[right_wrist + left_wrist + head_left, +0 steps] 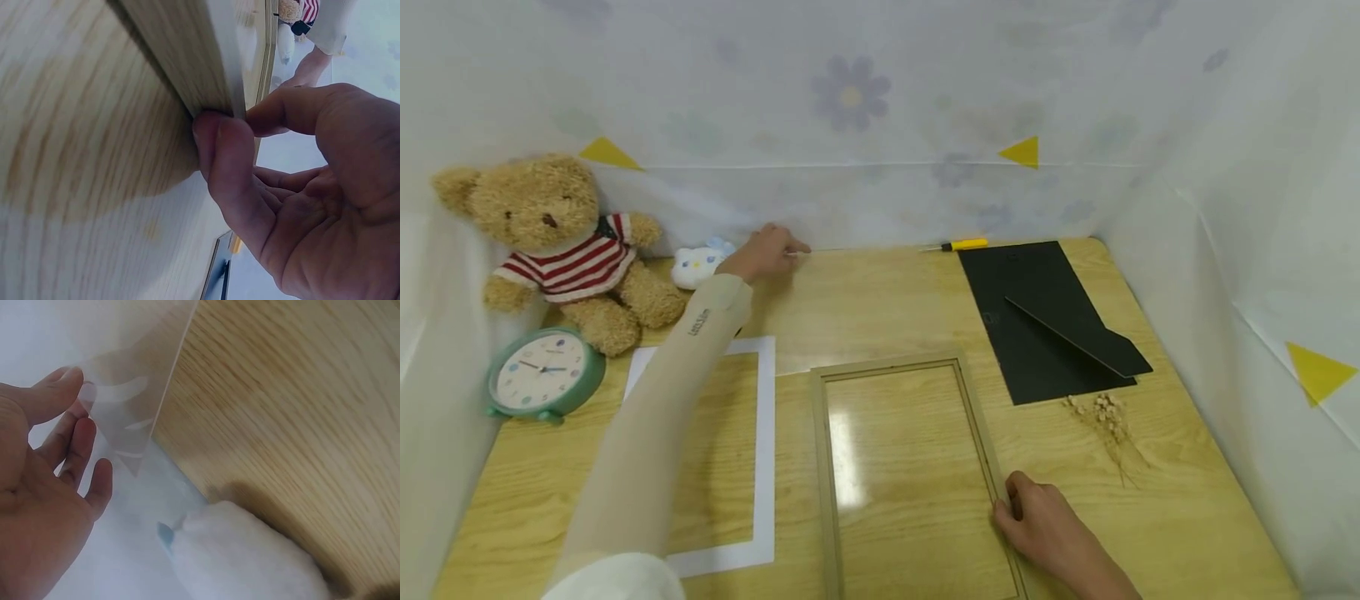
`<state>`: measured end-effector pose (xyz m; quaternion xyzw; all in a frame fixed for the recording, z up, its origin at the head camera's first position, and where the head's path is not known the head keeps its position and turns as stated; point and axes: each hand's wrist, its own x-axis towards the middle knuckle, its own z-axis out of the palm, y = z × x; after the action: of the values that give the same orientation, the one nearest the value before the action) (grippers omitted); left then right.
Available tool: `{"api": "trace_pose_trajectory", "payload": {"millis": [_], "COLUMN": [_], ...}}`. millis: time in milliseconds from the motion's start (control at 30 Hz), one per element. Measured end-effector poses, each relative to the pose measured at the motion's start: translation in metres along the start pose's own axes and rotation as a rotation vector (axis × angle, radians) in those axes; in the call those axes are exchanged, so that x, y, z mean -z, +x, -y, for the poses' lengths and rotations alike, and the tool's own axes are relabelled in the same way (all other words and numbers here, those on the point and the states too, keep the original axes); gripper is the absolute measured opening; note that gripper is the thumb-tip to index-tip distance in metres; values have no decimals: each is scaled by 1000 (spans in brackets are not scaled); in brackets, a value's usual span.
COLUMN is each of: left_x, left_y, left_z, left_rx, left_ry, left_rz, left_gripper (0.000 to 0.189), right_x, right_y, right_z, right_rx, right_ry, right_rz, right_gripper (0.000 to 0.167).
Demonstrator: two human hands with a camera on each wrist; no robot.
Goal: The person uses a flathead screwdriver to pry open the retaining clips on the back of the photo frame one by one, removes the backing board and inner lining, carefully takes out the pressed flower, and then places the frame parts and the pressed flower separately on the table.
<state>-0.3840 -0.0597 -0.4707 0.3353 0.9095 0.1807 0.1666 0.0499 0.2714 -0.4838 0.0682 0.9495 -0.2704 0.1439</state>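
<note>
At the back of the table my left hand (767, 252) pinches the edge of a clear plastic sheet (134, 394) between thumb and index finger. The other fingers are loosely bent, and one fingertip shows through the sheet. A white plush toy (696, 265) sits beside this hand. My right hand (1051, 527) grips the right side of a wooden picture frame (891, 364), fingertips on its outer edge and thumb on the inner one. The frame lies on the table, and its near end runs out of the head view.
A white paper mat (765, 450) lies left of the frame, partly under my left arm. A teddy bear (553, 225) and a green clock (542, 371) stand at left. To the right are a black backing board (1022, 267), a yellow screwdriver (966, 245) and dried flowers (1108, 417).
</note>
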Motion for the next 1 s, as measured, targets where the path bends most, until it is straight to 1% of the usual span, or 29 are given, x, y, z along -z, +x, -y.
{"api": "trace_pose_trajectory", "payload": {"millis": [133,367,500,600,733,867,1000], "left_x": [0,-3,-5,-9,-14,-17,-19], "left_y": [-2,0,4,9,16,22,26], "left_z": [3,5,3,1,-1,-2,-4], "left_rx": [-1,36,47,60,75,99,117], "left_ry": [31,30,-3,-46,-83,-117,-146], "left_rz": [-9,13,9,-11,-44,-45,-35], "left_gripper": [38,37,38,42,41,35,33], "right_x": [1,1,1,1,2,3,3], "right_y": [0,0,1,1,1,1,2], "right_z": [-1,-2,-2,-2,-4,-5,-6], "right_rx": [-2,8,22,16,2,7,26], "right_ry": [7,20,19,25,35,25,19], "right_rz": [7,9,8,15,30,37,23], "right_gripper": [20,20,20,19,17,17,18]}}
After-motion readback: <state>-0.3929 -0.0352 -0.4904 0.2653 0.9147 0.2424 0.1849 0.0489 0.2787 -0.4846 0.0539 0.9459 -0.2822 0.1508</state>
